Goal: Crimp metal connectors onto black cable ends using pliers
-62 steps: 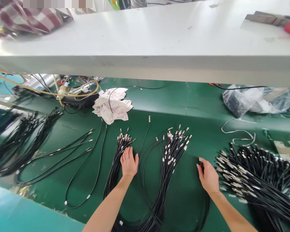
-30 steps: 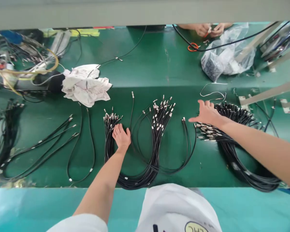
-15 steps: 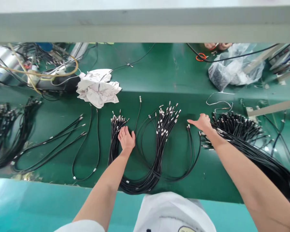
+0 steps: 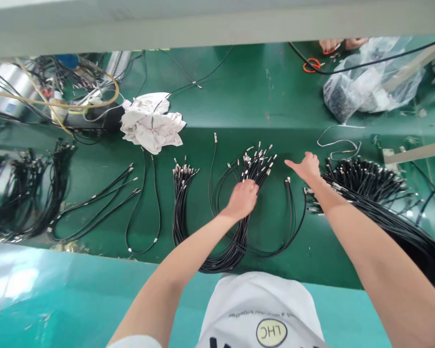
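Black cables [image 4: 242, 237], hands [image 4: 242, 199] among them, green table [image 4: 270, 217]

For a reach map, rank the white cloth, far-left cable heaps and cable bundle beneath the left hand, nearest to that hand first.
From the left hand, head view:
1. Cable bundle: directly beneath.
2. White cloth: forward and left.
3. Far-left cable heaps: farther left.

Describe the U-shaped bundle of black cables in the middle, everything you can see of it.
The U-shaped bundle is many slim, smooth, black cables, plastic-looking, with silvery, metal-looking tips. It lies on the green bench, bend toward the person, both ends pointing away. The right end fans out more widely. The left hand rests over its right side; whether it grips is hidden. The left forearm crosses above it, covering part.
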`<state>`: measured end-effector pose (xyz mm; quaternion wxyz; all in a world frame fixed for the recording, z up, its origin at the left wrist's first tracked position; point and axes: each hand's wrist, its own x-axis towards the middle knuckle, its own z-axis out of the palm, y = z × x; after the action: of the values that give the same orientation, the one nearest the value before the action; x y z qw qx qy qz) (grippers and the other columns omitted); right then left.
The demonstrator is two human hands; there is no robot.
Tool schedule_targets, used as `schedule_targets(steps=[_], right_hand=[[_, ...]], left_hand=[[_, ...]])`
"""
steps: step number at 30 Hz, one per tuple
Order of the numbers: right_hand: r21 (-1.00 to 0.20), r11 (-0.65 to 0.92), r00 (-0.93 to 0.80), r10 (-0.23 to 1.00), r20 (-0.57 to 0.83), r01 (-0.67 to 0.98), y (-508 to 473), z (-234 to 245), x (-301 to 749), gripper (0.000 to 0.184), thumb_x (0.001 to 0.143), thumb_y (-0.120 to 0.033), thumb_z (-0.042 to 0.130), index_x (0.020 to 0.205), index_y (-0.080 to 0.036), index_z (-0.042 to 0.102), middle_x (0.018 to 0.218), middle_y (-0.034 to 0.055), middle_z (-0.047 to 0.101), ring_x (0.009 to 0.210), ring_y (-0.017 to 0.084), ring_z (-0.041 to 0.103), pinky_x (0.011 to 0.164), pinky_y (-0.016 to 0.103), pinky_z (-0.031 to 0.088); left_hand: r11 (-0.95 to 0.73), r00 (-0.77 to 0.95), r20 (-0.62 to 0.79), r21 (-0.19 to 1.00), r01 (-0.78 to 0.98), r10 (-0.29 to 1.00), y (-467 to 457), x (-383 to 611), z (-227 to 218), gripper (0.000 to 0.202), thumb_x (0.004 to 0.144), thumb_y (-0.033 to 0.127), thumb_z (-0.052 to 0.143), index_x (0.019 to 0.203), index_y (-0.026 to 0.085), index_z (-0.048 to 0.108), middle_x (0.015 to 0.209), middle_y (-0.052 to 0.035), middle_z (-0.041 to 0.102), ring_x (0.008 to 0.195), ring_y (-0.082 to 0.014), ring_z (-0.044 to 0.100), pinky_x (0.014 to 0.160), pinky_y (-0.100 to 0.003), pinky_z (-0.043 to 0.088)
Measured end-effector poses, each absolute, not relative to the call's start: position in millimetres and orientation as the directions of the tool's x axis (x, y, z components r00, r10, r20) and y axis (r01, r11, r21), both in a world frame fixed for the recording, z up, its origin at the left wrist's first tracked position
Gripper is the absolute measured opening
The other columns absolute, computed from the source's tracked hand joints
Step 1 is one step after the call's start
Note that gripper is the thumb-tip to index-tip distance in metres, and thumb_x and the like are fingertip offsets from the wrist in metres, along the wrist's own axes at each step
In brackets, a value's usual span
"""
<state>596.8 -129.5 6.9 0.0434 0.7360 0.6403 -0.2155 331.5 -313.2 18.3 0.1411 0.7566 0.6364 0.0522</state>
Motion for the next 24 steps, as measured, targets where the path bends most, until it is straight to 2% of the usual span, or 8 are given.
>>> schedule_targets(steps=[2, 4, 7, 10, 13, 17, 20, 24], right_hand=[[-0.216, -0.177, 0.087, 0.924, -0.371, 0.96, -127.9, 9.6, 586.7, 0.107, 0.071, -0.077, 0.064, 0.14, 0.002, 0.041, 0.138, 0.0312, 0.046, 0.134, 0.042, 0.041, 0.11, 0.049, 0.034], [-0.223, -0.163, 0.07, 0.925, -0.374, 0.961, -128.1, 10.6, 579.6, 0.109, 0.069, -0.076, 0.067, 0.14, 0.003, 0.04, 0.133, 0.0304, 0.051, 0.13, 0.041, 0.047, 0.108, 0.047, 0.037], [-0.236, -0.142, 0.046, 0.928, -0.371, 0.961, -130.0, 5.6, 578.9, 0.115, 0.072, -0.079, 0.062, 0.147, 0.002, 0.031, 0.138, 0.0295, 0.048, 0.132, 0.04, 0.045, 0.11, 0.046, 0.036], [-0.235, -0.164, 0.051, 0.904, -0.424, 0.958, -131.4, -2.8, 585.6, 0.136, 0.059, -0.079, 0.072, 0.153, 0.005, 0.019, 0.142, 0.0329, 0.044, 0.133, 0.044, 0.043, 0.11, 0.05, 0.037], [-0.241, -0.198, 0.066, 0.883, -0.464, 0.95, -124.5, -5.4, 592.3, 0.141, 0.056, -0.079, 0.075, 0.154, 0.003, 0.016, 0.145, 0.0336, 0.04, 0.135, 0.045, 0.04, 0.111, 0.053, 0.035], [-0.231, -0.249, 0.118, 0.877, -0.466, 0.941, -102.5, -1.7, 597.3, 0.143, 0.053, -0.083, 0.073, 0.154, 0.0, 0.018, 0.146, 0.0328, 0.037, 0.136, 0.046, 0.038, 0.112, 0.057, 0.034], [-0.197, -0.297, 0.175, 0.864, -0.472, 0.934, -91.5, -4.2, 596.6, 0.152, 0.043, -0.075, 0.085, 0.154, 0.002, 0.016, 0.145, 0.034, 0.034, 0.133, 0.048, 0.039, 0.109, 0.06, 0.036], [-0.176, -0.353, 0.242, 0.857, -0.454, 0.919, -94.5, -9.7, 590.6, 0.143, 0.047, -0.059, 0.092, 0.153, 0.003, 0.018, 0.144, 0.034, 0.031, 0.13, 0.046, 0.042, 0.108, 0.057, 0.038]], left_hand=[[-0.303, 0.345, -0.093, 0.306, 0.903, 0.934, -308.1, 368.1, 11.7, 0.047, 0.097, 0.04, 0.047, 0.141, 0.027, 0.055, 0.156, -0.0008, 0.046, 0.149, -0.0201, 0.033, 0.125, -0.033, 0.018], [-0.332, 0.373, -0.089, 0.301, 0.894, 0.923, -303.7, 382.2, 5.1, 0.06, 0.095, 0.047, 0.049, 0.149, 0.022, 0.047, 0.16, -0.005, 0.041, 0.152, -0.0236, 0.028, 0.128, -0.039, 0.012], [-0.253, 0.288, -0.096, 0.278, 0.927, 0.953, -303.0, 369.4, -3.5, 0.077, 0.095, 0.053, 0.045, 0.158, 0.011, 0.028, 0.165, -0.0161, 0.027, 0.155, -0.0312, 0.017, 0.127, -0.054, 0.004], [-0.099, 0.13, -0.107, 0.255, 0.962, 0.986, -309.3, 348.7, -9.6, 0.082, 0.096, 0.056, 0.041, 0.16, 0.01, 0.019, 0.167, -0.0184, 0.017, 0.157, -0.0339, 0.006, 0.125, -0.061, 0.004], [-0.002, 0.034, -0.117, 0.265, 0.964, 0.993, -313.9, 342.1, -13.2, 0.076, 0.097, 0.055, 0.039, 0.16, 0.015, 0.022, 0.168, -0.015, 0.015, 0.157, -0.0319, 0.006, 0.125, -0.061, 0.007], [0.015, 0.022, -0.117, 0.305, 0.952, 0.993, -312.5, 347.8, -20.2, 0.065, 0.1, 0.048, 0.036, 0.157, 0.017, 0.031, 0.167, -0.0124, 0.019, 0.157, -0.0285, 0.011, 0.126, -0.058, 0.006], [0.027, 0.005, -0.099, 0.328, 0.944, 0.995, -309.8, 353.2, -27.3, 0.061, 0.1, 0.044, 0.038, 0.155, 0.018, 0.035, 0.167, -0.0118, 0.022, 0.156, -0.0285, 0.014, 0.126, -0.058, 0.004], [0.028, -0.002, -0.08, 0.332, 0.943, 0.997, -308.7, 359.3, -32.2, 0.062, 0.099, 0.044, 0.041, 0.155, 0.017, 0.035, 0.167, -0.0125, 0.021, 0.156, -0.0287, 0.015, 0.126, -0.058, 0.002]])
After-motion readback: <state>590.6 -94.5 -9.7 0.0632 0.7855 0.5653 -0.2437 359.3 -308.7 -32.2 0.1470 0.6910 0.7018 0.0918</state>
